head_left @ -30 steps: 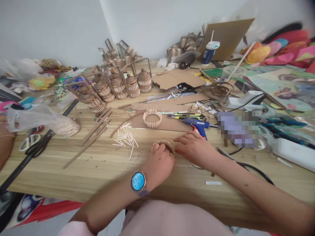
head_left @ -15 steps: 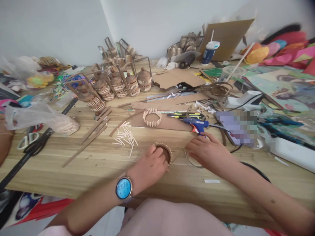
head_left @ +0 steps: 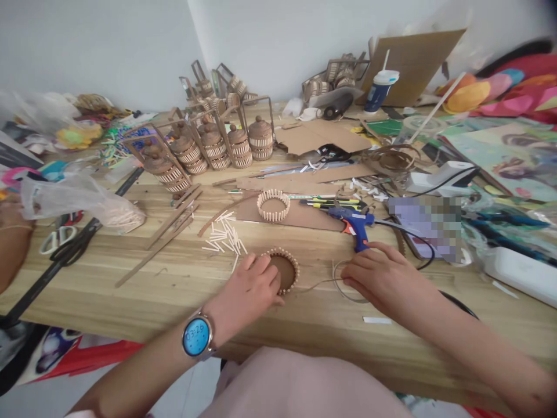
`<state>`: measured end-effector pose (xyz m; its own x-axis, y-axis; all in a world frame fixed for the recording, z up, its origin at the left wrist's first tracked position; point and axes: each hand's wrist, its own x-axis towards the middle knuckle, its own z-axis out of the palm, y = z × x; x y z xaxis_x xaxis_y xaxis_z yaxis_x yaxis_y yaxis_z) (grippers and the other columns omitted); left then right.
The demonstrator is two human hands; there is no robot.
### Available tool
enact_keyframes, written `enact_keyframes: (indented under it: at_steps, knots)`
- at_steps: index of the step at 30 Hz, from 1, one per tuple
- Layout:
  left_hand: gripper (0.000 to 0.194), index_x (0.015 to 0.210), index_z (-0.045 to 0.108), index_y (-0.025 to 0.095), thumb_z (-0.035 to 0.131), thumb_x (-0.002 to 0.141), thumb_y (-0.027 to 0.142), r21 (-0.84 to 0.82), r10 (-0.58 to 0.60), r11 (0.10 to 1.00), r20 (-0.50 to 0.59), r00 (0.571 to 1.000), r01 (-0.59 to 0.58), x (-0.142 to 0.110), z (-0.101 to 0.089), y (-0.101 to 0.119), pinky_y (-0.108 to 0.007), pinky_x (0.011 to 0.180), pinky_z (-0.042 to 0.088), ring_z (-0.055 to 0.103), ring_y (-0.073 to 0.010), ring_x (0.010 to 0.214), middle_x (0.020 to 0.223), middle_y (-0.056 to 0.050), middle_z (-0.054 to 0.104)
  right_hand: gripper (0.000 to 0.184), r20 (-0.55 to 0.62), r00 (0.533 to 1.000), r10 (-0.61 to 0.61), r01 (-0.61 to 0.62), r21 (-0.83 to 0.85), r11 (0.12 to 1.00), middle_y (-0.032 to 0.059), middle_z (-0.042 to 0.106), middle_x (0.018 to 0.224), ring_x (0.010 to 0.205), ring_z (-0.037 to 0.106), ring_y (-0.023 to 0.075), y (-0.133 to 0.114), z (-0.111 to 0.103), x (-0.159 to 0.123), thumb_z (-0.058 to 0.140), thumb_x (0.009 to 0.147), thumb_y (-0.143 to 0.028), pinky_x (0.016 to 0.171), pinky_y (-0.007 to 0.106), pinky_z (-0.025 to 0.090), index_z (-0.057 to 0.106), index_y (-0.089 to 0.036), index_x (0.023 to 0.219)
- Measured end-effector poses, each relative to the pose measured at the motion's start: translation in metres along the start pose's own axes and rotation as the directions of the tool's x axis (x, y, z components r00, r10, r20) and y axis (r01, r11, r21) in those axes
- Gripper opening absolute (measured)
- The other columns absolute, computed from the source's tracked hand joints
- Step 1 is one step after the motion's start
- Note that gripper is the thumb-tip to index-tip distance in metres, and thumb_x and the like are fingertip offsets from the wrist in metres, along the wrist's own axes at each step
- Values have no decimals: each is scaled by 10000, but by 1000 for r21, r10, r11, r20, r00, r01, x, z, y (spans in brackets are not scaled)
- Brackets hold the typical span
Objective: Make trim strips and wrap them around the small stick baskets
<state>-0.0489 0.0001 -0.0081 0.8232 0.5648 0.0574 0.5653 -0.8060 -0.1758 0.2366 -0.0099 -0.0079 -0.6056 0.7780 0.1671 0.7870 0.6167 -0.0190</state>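
Observation:
My left hand (head_left: 252,285) grips the near-left side of a round cardboard base (head_left: 285,273) edged with short wooden sticks, which lies on the table. To the right, my right hand (head_left: 385,273) has its fingers closed on a thin coiled strip (head_left: 343,285), whose loose end runs toward the base. Just beyond the right fingers lies a blue glue gun (head_left: 359,226), its handle close to them. A second ring of sticks (head_left: 273,206) stands on cardboard farther back. Loose wooden sticks (head_left: 224,234) are heaped beyond my left hand.
Several lidded stick-sided baskets (head_left: 215,145) with tall handles stand at the back left. Yellow-black cutters (head_left: 333,204), a phone (head_left: 424,226), a power strip (head_left: 517,270) and a lidded cup (head_left: 381,92) lie or stand rightward. Scissors (head_left: 58,239) and another person's arm (head_left: 13,244) are at left.
My left hand has shifted left, baring more of the base's inside. The strip's loose end now shows more clearly between the base and my right hand, which stays by the coil.

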Motion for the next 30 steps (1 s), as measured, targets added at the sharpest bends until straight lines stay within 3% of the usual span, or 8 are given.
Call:
enact_keyframes:
  at_steps: [4,12,30]
  knots:
    - [467,808,621,137,624,807,603,-28,-98,995,-73,993,96,9,8,15,-361,694,325,504,-239,834,789,-52,604,317,-12,1000,-6,6,-9,1000,-8,653,705,762,609,169,0,-1,2,434,960,-165,954,372,317,664,-241,755]
    - [336,744,618,154,676,833,472,-95,-73,994,-181,981,56,18,34,24,-362,716,333,477,-223,808,730,-27,584,225,-3,1000,-6,6,-33,999,-5,660,715,763,614,186,9,2,10,521,930,-211,920,369,312,651,-233,747]
    - [277,738,617,163,547,955,320,-166,-56,986,-228,972,18,20,36,27,-370,718,333,466,-206,800,719,-23,598,166,43,999,-21,25,-77,997,26,712,764,814,612,196,18,11,71,587,894,-235,961,371,270,687,-223,762]
